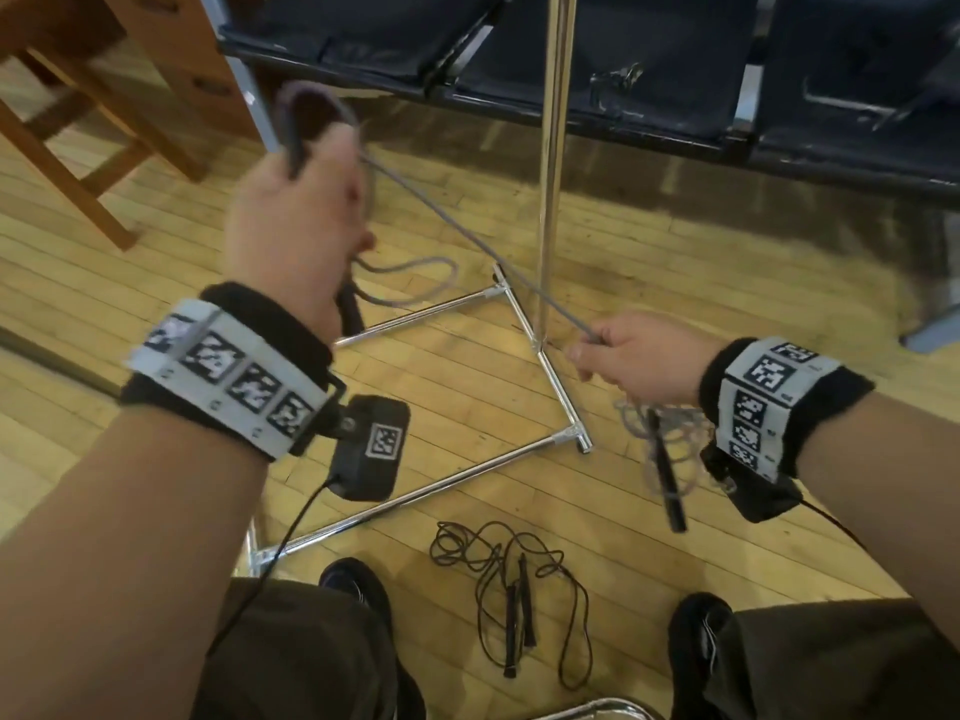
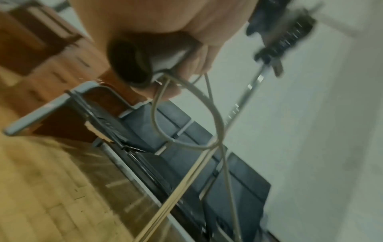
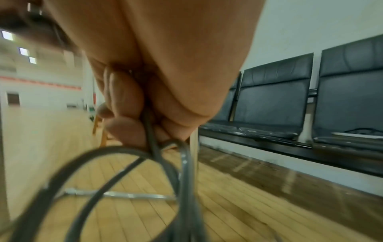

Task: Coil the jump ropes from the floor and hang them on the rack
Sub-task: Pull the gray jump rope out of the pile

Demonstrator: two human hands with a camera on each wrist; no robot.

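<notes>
Left hand: raised, fingers curled tight round a handle and a loop of the grey rope; the handle's end sticks out below the palm.
Right hand: lower, near the rack's pole; grip closed, pinching the same rope, with loose coils and a second handle dangling under the wrist.
Grey rope: runs taut between the two hands, crossing in front of the pole; a slack bend trails onto the floor behind the left hand.
Black rope: lies tangled on the floor between the shoes, both handles side by side.
Rack: upright chrome pole on a splayed base.
Seats: dark row just behind the rack.
Open room: bare floor between rack base and black rope.
</notes>
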